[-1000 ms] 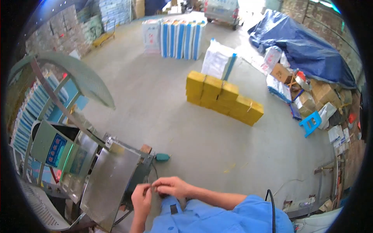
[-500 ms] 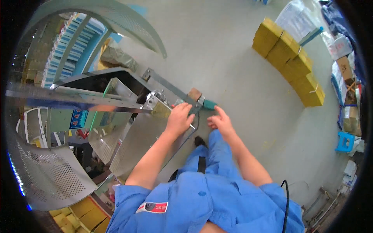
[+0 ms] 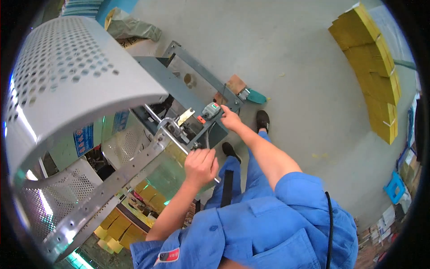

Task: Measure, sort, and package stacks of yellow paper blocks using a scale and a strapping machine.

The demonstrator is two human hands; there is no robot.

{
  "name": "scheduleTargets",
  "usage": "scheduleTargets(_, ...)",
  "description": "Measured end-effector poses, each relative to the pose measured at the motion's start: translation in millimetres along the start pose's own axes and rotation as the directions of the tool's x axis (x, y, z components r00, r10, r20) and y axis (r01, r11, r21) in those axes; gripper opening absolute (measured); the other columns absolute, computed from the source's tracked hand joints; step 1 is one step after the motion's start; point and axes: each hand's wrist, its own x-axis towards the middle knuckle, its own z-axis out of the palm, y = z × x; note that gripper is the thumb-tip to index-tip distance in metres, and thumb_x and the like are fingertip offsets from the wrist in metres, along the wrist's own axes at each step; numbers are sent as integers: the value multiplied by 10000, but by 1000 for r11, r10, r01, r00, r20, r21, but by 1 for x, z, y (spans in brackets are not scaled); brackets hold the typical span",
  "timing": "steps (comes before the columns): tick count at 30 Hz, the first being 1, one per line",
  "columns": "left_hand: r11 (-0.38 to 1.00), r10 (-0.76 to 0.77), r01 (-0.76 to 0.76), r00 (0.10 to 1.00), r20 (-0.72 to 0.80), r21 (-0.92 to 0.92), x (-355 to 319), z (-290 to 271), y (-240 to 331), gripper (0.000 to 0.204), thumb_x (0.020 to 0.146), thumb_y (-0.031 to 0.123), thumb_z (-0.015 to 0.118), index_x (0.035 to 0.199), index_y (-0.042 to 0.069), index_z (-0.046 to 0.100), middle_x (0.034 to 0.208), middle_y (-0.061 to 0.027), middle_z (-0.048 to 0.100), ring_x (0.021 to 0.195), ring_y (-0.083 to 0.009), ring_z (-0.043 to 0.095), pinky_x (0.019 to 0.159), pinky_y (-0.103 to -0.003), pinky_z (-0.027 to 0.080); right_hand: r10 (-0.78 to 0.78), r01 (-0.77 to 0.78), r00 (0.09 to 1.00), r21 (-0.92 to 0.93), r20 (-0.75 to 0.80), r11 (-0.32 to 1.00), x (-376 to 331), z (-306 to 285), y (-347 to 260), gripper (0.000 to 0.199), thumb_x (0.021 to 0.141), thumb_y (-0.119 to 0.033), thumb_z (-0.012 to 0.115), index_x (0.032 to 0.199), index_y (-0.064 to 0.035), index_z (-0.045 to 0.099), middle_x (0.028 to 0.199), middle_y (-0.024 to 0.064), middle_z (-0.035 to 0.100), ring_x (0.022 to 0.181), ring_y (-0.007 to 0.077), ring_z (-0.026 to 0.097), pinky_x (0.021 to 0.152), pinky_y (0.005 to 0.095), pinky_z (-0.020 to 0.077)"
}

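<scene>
We're standing at a grey machine, w/ L hand [image 3: 201,167] wrapping round a bright steel rod [image 3: 179,144]; its fingers are curling over approx. fully, but we're not seeing the thumb pad well, so can't tell how tight. The rod is running aslant from under the perforated guard [image 3: 103,76], past a metal clamp [image 3: 177,130], & its end is poking out below our hand, near our legs. R hand [image 3: 230,120] is holding nothing that we can see: index out, other fingers part-curled, tip at the red-&-green end of a small grey switch box [image 3: 210,110]. We can't tell if it's pressing or just beside.

Handling: rod's looking stiff, hard & prob. slick if oily; it's seeming tied to the machine, so we aren't judging its wt. Best hold is prob. the bare length near the free end, clear of the clamp. Box is looking light & rigid, prob. fixed; 1 fingertip squarely on its end is likely enough.
</scene>
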Motion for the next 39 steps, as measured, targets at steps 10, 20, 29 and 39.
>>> scheduleTargets(10,996,-85,81,991,108,39,13,-3,1,272,688,137,642,930,14,653,851,-89,630,690,-242,588,615,-366,426,-23,24,994,-6,111,1000,46,21,16,716,776,-92,569,1441,-252,359,1163,199,636,1084,375,606,887,454,477)
scheduleTargets(20,993,-116,112,985,131,36,11,-5,4,285,680,159,651,927,17,643,856,-89,624,694,-238,584,626,-369,431,182,-204,964,103,193,973,39,17,-16,732,767,-26,595,1425,-226,345,958,199,679,805,304,692,656,417,525)
scheduleTargets(29,999,-24,25,999,-27,30,4,-11,4,239,712,158,646,907,21,637,799,-83,592,702,-235,572,640,-352,435,340,-277,941,585,2,763,-28,-1,26,719,801,-71,619,1461,-161,349,872,106,656,590,179,622,490,306,474)
scheduleTargets(39,998,16,-8,991,-129,58,-16,1,2,111,731,140,661,721,86,565,650,-63,512,614,-244,537,607,-370,407,220,-213,975,438,34,873,-104,-38,18,646,866,-33,503,1473,-170,329,920,126,665,683,179,643,568,287,503)
